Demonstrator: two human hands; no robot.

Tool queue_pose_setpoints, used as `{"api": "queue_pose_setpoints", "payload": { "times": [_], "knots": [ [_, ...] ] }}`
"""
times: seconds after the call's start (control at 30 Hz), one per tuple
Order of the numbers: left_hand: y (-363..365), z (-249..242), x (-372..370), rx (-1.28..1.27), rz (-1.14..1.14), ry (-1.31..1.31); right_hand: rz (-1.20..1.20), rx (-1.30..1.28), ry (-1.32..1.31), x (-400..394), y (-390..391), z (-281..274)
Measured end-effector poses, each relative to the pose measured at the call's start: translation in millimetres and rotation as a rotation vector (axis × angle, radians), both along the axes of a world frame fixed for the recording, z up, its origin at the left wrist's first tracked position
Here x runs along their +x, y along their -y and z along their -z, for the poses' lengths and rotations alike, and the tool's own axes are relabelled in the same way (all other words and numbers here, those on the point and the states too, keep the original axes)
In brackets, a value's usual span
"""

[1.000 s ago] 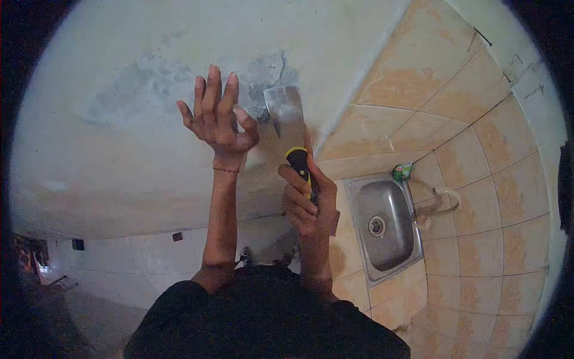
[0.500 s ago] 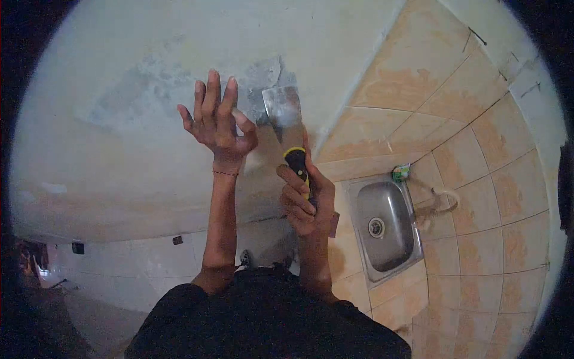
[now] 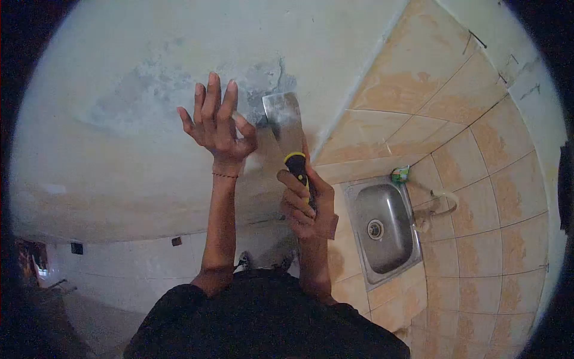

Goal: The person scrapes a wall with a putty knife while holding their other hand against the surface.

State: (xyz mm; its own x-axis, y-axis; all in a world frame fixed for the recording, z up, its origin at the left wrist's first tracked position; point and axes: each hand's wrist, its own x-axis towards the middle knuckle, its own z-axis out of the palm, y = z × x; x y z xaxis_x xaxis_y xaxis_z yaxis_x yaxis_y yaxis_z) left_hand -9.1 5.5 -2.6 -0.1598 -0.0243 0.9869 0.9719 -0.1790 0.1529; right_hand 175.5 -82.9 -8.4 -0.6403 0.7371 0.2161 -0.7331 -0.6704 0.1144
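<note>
My left hand (image 3: 221,122) is open with its fingers spread, up against the pale wall (image 3: 119,173); whether the whole palm touches cannot be seen. In my right hand (image 3: 308,203) is a putty knife (image 3: 284,116) with a wide metal blade and a black and yellow handle. Its blade points up the wall, with the front edge just below a grey, worn patch (image 3: 270,81) where the paint has come away. More bare, mottled grey surface (image 3: 140,90) spreads to the left behind my left fingertips.
To the right a steel sink (image 3: 387,227) is set in a tiled counter (image 3: 388,293). A small green packet (image 3: 400,173) stands at its corner, near a pale curved pipe or hose (image 3: 447,203). Orange-patterned tiles (image 3: 496,209) cover the right-hand wall.
My right hand has drawn the putty knife slightly down the wall. A pale flake above the blade no longer shows, leaving grey there. My left hand stays in place.
</note>
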Motion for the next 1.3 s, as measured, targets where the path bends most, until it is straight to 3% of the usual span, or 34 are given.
{"api": "queue_pose_setpoints", "payload": {
  "times": [0.83,1.03,1.23,1.3],
  "knots": [
    [1,-3,1,-0.006,0.008,-0.011,-0.014,0.028,-0.086,-4,-6,17],
    [0,-2,0,0.003,0.012,-0.013,0.106,0.085,0.103,-5,-5,2],
    [-2,-2,-1,0.013,0.013,0.000,0.756,0.539,1.384,14,34,16],
    [-2,-3,-1,0.019,0.029,0.002,1.167,0.896,1.713,7,30,1]
  ]
}}
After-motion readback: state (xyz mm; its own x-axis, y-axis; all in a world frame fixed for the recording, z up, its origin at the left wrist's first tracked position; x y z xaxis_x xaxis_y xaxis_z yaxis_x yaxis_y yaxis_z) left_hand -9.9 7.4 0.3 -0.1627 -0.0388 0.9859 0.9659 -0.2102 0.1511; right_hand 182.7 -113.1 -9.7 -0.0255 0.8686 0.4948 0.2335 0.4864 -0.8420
